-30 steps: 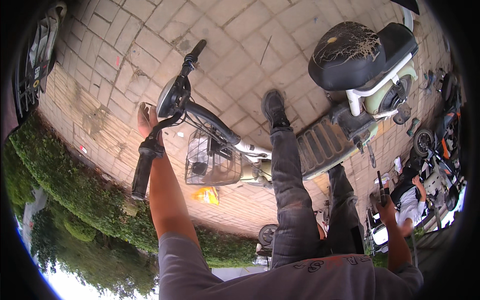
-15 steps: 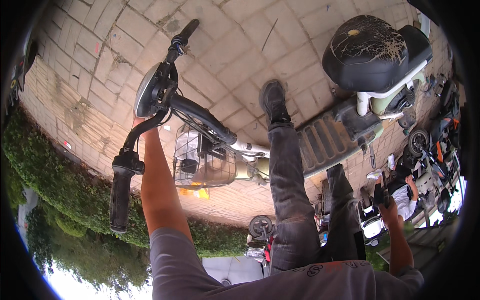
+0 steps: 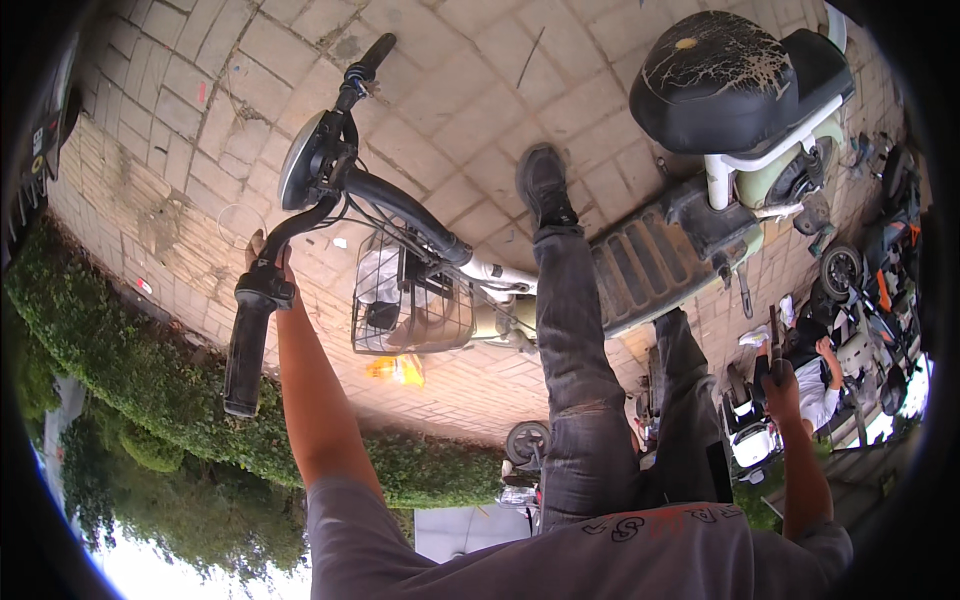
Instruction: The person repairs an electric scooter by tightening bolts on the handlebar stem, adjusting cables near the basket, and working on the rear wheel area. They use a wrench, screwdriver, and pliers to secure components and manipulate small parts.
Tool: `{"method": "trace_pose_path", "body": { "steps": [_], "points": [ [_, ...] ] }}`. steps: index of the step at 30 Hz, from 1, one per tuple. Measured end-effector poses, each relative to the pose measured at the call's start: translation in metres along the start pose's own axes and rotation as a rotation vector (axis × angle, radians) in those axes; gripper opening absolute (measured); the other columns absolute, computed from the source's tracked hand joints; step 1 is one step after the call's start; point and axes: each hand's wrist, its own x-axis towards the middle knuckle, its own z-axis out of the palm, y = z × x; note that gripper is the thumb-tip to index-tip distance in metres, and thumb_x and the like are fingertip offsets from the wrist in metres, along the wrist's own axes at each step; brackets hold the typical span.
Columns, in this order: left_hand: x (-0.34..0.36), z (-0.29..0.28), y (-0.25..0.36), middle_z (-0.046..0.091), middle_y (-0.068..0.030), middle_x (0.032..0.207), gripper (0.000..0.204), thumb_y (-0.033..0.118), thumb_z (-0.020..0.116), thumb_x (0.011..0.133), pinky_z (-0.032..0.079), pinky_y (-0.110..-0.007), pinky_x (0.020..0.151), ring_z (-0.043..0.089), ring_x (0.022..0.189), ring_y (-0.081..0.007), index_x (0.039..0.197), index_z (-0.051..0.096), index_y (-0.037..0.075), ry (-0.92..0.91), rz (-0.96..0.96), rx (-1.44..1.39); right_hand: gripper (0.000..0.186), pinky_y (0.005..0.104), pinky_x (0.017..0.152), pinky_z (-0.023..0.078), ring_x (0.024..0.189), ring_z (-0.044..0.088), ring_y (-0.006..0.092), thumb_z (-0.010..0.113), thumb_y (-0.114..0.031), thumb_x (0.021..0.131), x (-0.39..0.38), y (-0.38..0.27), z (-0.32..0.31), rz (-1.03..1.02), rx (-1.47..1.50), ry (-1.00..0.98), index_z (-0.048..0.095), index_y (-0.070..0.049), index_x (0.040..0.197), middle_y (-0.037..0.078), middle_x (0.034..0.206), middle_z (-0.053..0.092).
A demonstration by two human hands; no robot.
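- Your grey shirt (image 3: 660, 565) fills the lower edge; your two forearms reach out from it to either side.
- Your right hand (image 3: 783, 397), off to the right, has its fingers clamped on a slim dark tool (image 3: 775, 345) that points away from you.
- Your left hand (image 3: 254, 250) is stretched forward behind the near half of the handlebar (image 3: 325, 200). The bar hides much of it, so you cannot tell whether those fingers are apart, together or gripping.
- A faint, thin loop (image 3: 240, 207) shows just beyond your left fingertips; whether they hold it is unclear.
- The pale scooter (image 3: 655, 275) stands crosswise in front of you, front end to your left, its cracked black seat (image 3: 710, 90) to your right. Your left leg (image 3: 575, 330) cuts across the view of its middle, the dark shoe (image 3: 545, 185) showing against the paving.
- The wire basket (image 3: 440, 325) at its front holds a whitish bag and something dark.
- A yellow packet (image 3: 397, 370) lies on the paving (image 3: 470, 140) near the basket.
- Farther off, a green hedge (image 3: 190, 390) runs along the left; on the right, another person (image 3: 818, 385) in a white top sits beside parked motorbikes (image 3: 865, 300).
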Motion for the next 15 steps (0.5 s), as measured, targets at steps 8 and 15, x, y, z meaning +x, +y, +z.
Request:
{"method": "trace_pose_path", "body": {
  "steps": [8, 15],
  "points": [
    [-0.183, -0.026, 0.133, 0.061, -0.0149, 0.108, 0.031, 0.029, 0.047, 0.099, 0.039, -0.041, 0.103, 0.053, 0.116, -0.0264, 0.107, 0.056, 0.0, -0.074, -0.065, -0.428, 0.023, 0.0251, 0.055, 0.041, 0.065, 0.049, 0.0056, 0.062, -0.012, 0.083, -0.034, -0.174, 0.063, -0.147, 0.291, -0.233, 0.053, -0.002, 0.101, 0.0, 0.075, 0.053],
    [-0.278, -0.008, 0.155, 0.06, -0.016, 0.116, 0.032, 0.026, 0.045, 0.1, 0.041, -0.038, 0.102, 0.055, 0.112, -0.0251, 0.107, 0.058, -0.003, -0.274, -0.052, -0.453, 0.038, 0.0339, 0.069, 0.043, 0.074, 0.051, 0.0173, 0.066, -0.02, 0.082, -0.118, -0.322, 0.169, -0.776, 0.28, -0.847, 0.05, -0.003, 0.112, 0.008, 0.081, 0.052]
  ]
}}
